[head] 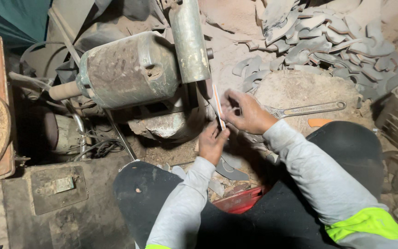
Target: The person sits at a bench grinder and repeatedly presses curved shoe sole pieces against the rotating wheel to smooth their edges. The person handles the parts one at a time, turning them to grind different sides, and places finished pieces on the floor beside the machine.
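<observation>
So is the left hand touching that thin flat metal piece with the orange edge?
Touching: the head view shows the left hand pinching the thin orange-edged metal piece at its lower end.

Rusty, matt metal motor housing (130, 69)

1. We hold a blade (218, 107) between left hand (212, 144) below and right hand (247, 112) above, just right of the motor (130, 69).
2. Wrench (307, 109) lies right of our right hand; blade pile (328, 41) behind it.
</observation>
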Available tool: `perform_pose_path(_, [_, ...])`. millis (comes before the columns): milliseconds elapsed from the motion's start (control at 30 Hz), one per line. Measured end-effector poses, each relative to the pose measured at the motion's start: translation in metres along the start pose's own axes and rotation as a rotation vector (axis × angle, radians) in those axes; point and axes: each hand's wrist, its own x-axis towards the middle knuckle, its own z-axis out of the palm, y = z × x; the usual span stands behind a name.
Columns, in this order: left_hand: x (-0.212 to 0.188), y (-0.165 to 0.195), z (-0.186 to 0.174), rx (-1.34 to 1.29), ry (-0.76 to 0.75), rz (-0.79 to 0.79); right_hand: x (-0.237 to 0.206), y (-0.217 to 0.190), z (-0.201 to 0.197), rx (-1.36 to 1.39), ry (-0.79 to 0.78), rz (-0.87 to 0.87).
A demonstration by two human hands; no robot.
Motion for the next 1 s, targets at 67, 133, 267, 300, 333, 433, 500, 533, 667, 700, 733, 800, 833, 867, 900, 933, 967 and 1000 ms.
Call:
perform_pose_path(67, [-0.011, 0.005, 0.010, 0.220, 0.092, -0.096, -0.003, 0.004, -0.015, -0.072, -0.113, -0.063])
perform_pose_path(133, [-0.012, 0.014, 0.007, 0.577, 0.107, 0.071, -0.003, 0.007, -0.026, 0.005, -0.219, -0.172])
perform_pose_path(267, [0.006, 0.025, -0.002, 0.717, 0.118, 0.227, 0.000, 0.008, -0.035, 0.327, -0.221, 0.165])
perform_pose_path(300, [0.014, 0.024, -0.003, 0.605, 0.098, 0.124, 0.003, 0.007, -0.033, 0.359, -0.164, 0.123])
perform_pose_path(333, [0.022, 0.022, -0.004, 0.491, 0.075, 0.023, 0.006, 0.006, -0.031, 0.390, -0.104, 0.083])
perform_pose_path(433, [0.042, 0.013, -0.011, 0.140, -0.024, -0.083, 0.019, 0.003, -0.018, 0.458, 0.014, 0.025])
perform_pose_path(500, [0.051, 0.006, -0.017, -0.049, -0.067, -0.087, 0.029, 0.001, -0.013, 0.407, 0.080, 0.054])
perform_pose_path(533, [0.056, 0.003, -0.019, -0.121, -0.071, -0.088, 0.033, 0.000, -0.011, 0.379, 0.113, 0.069])
perform_pose_path(667, [0.059, -0.001, -0.028, -0.188, -0.106, -0.063, 0.037, -0.005, -0.002, 0.347, 0.128, 0.078])
perform_pose_path(700, [0.056, -0.001, -0.029, -0.180, -0.106, -0.059, 0.035, -0.006, 0.001, 0.340, 0.133, 0.064])
perform_pose_path(733, [0.052, -0.002, -0.030, -0.172, -0.111, -0.053, 0.032, -0.007, 0.003, 0.330, 0.143, 0.049])
perform_pose_path(800, [0.043, -0.003, -0.030, -0.146, -0.123, -0.034, 0.026, -0.009, 0.007, 0.282, 0.135, 0.055])
perform_pose_path(833, [0.038, -0.002, -0.029, -0.126, -0.130, -0.023, 0.023, -0.010, 0.009, 0.260, 0.133, 0.057])
perform_pose_path(867, [0.032, 0.001, -0.028, -0.106, -0.134, -0.013, 0.020, -0.011, 0.010, 0.236, 0.113, 0.029])
perform_pose_path(900, [0.024, 0.003, -0.025, -0.121, -0.108, -0.038, 0.015, -0.012, 0.010, 0.213, 0.095, 0.005])
perform_pose_path(933, [0.017, 0.006, -0.022, -0.137, -0.085, -0.061, 0.011, -0.012, 0.008, 0.188, 0.079, -0.021])
perform_pose_path(967, [0.012, 0.010, -0.019, -0.152, -0.062, -0.085, 0.008, -0.012, 0.003, 0.114, 0.003, -0.042])
perform_pose_path(1000, [0.007, 0.014, -0.017, 0.114, 0.007, -0.032, 0.006, -0.011, -0.005, 0.041, -0.073, -0.062])
